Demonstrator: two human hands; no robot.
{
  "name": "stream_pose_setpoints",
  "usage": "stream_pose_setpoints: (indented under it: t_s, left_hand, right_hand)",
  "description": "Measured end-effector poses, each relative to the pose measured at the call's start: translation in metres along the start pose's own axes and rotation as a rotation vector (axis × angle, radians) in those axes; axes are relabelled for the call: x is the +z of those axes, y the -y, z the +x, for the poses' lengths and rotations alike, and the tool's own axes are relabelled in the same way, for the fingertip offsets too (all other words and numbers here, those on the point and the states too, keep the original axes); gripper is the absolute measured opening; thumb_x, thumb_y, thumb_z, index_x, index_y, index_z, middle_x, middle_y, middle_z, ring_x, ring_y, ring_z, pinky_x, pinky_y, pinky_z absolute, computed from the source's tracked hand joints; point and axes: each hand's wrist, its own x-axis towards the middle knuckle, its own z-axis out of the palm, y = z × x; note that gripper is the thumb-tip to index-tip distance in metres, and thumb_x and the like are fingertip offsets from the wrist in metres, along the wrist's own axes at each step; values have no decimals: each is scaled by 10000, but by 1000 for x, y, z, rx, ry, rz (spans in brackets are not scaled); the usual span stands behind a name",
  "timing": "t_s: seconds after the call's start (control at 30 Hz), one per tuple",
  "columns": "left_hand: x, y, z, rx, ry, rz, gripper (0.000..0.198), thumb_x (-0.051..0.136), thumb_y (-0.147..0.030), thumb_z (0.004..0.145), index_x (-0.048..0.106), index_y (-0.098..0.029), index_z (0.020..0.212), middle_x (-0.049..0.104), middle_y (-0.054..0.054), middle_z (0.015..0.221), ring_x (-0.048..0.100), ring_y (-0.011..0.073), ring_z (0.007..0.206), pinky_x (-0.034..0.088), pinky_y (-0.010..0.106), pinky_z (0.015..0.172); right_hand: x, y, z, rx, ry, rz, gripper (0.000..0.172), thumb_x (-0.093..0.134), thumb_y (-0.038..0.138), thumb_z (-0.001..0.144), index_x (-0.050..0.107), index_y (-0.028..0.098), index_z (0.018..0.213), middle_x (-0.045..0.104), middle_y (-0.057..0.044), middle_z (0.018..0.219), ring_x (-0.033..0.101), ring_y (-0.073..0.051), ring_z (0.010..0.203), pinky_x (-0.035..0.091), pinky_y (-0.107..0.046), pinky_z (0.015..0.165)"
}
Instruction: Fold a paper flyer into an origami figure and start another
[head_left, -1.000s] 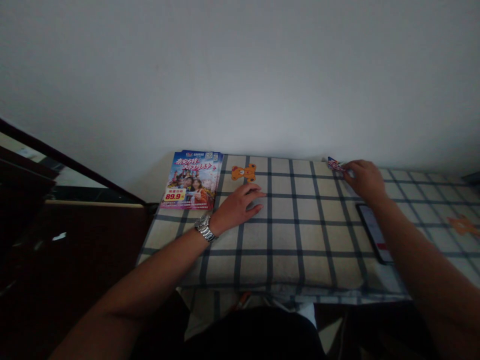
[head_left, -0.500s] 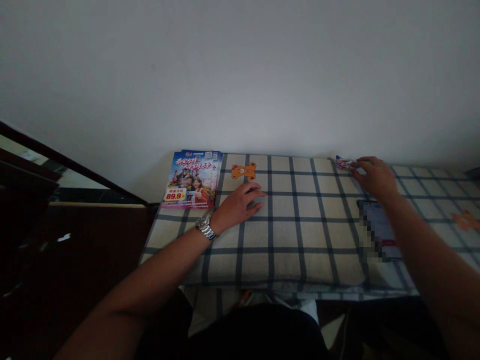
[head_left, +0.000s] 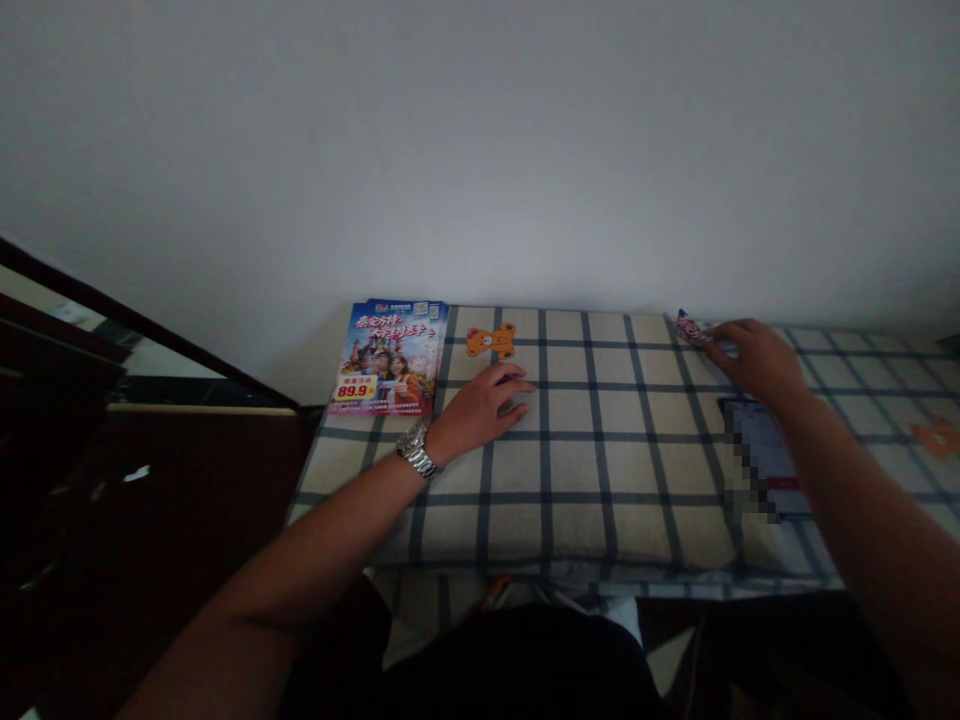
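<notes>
My left hand [head_left: 487, 408], with a silver watch on its wrist, rests on the checked tablecloth [head_left: 570, 465] with its fingers loosely apart and nothing in them. Just behind its fingers is a printed orange bear [head_left: 491, 341]. To its left lies a small stack of colourful flyers [head_left: 386, 360], their edges slightly offset. Toward the back right of the table, my right hand [head_left: 752, 358] pinches a small folded paper [head_left: 690, 330] with blue, red and white print. The fingers cover part of that paper, so its full shape is hidden.
A dark flat device with a lit screen [head_left: 772, 455], partly blurred out, lies under my right forearm. A pale wall [head_left: 525, 150] rises behind the table. At the left, a dark slanted bar [head_left: 150, 325] runs down toward the table corner.
The view has shifted slightly. My right hand still pinches the folded paper, which now shows a little more of its printed side. My left hand has stayed in place on the cloth.
</notes>
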Motion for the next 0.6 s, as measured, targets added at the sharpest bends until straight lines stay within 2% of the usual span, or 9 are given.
stream_pose_setpoints:
  t_s: [0.2,0.33,0.37,0.47,0.6]
  left_hand:
    - [1,1,-1,1,-14,3,264,631,-310,1039,698,-224,1279,599,104,1392,609,248,1313,531,472,1155]
    - [1,2,-1,6,-16,6,265,630,-316,1041,698,-223,1279,599,106,1393,613,249,1306,540,468,1145]
    - [0,2,-2,5,-14,7,268,629,-317,1042,696,-230,1285,599,105,1393,614,248,1304,544,467,1141]
    - [-1,2,-1,10,-15,14,262,635,-314,1038,697,-238,1281,609,103,1378,620,251,1292,552,473,1130]
    - [-2,0,0,-6,-24,29,257,642,-320,1035,698,-242,1274,617,98,1369,628,254,1268,564,479,1109]
  right_hand:
    - [-10,8,-1,4,-62,-46,314,694,381,1003,764,163,1219,730,-191,1221,641,-266,1011,408,-368,842]
    - [-25,26,-5,3,-200,15,338,641,379,1030,742,162,1268,729,-192,1247,648,-266,1096,429,-356,892]
    - [-28,35,-7,9,-228,59,339,635,379,1031,738,161,1269,730,-194,1246,651,-264,1103,437,-353,900]
    - [-33,69,-11,-6,-276,255,298,635,372,1018,739,165,1205,749,-177,1175,674,-243,963,477,-353,877]
    - [-27,131,-18,-197,-202,481,263,633,371,989,738,190,1148,747,-107,1036,688,-247,878,532,-384,818]
